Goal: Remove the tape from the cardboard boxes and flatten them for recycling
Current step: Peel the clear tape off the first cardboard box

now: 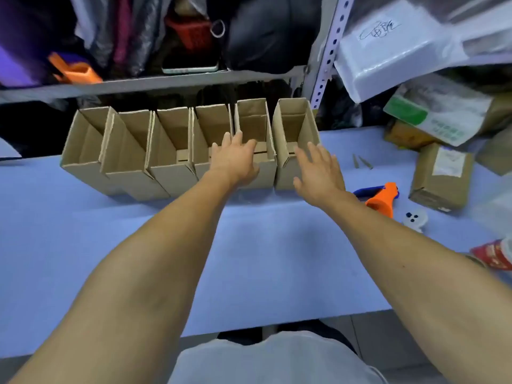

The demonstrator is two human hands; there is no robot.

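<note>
Several open brown cardboard boxes [127,151] stand side by side in a row at the far side of the blue table [83,245]. My left hand [235,159] lies with straight fingers over the front rim of the second box from the right [253,126]. My right hand [318,173] hovers with spread fingers at the front right of the rightmost box [293,126]; I cannot tell if it touches the box. Neither hand holds anything.
An orange and blue tape dispenser [379,198] lies just right of my right wrist. A sealed brown parcel [440,178] and more packages sit at the right. A metal shelf [166,81] with bags hangs behind the boxes. A small white object [415,217] lies near the dispenser.
</note>
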